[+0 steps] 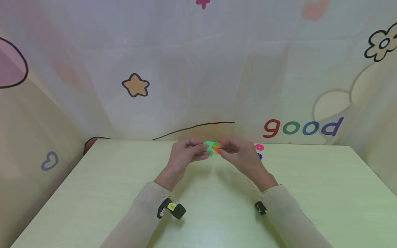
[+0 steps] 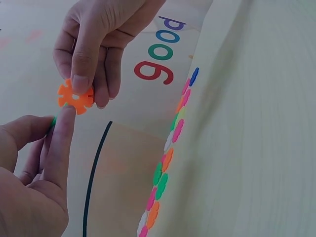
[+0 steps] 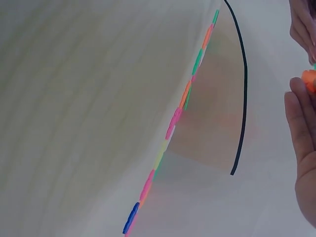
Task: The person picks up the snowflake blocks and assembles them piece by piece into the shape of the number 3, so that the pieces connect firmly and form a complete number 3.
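Note:
My left hand [image 1: 187,151] pinches a green notched plastic disc [image 1: 209,146] between thumb and fingers, above the far part of the table. Facing it, my right hand [image 1: 243,156] grips an orange notched disc [image 1: 216,149] by its edge. The two discs meet or overlap; whether their slots interlock I cannot tell. In the left wrist view, the orange disc [image 2: 75,97] shows its slotted rim under the right thumb, and only a sliver of the green disc [image 2: 53,121] appears at the left fingers. The right wrist view catches the orange disc [image 3: 308,80] at its edge.
Several notched discs in mixed colours lie in a row along the table's far edge, among them a pink disc [image 1: 259,147], a dark blue disc [image 2: 194,76] and a green disc [image 2: 161,186]. A printed curtain [image 1: 192,79] hangs behind the table [image 1: 217,213].

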A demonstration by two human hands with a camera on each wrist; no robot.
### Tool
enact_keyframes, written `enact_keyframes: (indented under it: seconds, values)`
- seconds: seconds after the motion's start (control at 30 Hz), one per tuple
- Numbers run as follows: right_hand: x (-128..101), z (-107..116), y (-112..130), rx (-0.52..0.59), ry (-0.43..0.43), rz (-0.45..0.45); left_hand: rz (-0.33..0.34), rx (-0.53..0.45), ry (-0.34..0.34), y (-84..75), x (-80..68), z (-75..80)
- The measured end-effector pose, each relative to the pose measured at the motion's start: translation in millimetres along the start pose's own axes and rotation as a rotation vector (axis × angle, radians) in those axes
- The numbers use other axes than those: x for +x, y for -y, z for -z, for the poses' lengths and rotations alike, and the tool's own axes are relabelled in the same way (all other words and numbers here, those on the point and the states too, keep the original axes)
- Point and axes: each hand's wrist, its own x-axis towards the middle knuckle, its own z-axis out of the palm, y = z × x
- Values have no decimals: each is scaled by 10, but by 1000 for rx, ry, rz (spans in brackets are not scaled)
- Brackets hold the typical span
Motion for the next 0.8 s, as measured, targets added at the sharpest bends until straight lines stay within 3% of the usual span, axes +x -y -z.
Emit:
enact_keyframes:
  seconds: [0.27,0.5,0.8]
  values:
    - [-4,-56,13,16,-6,60,-23,13,7,0,-4,11]
    - [-7,-67,63,19,50,-11,-31,36,0,25,15,43]
    - [-6,-74,109,-63,188,-66,-24,96,6,51,2,68]
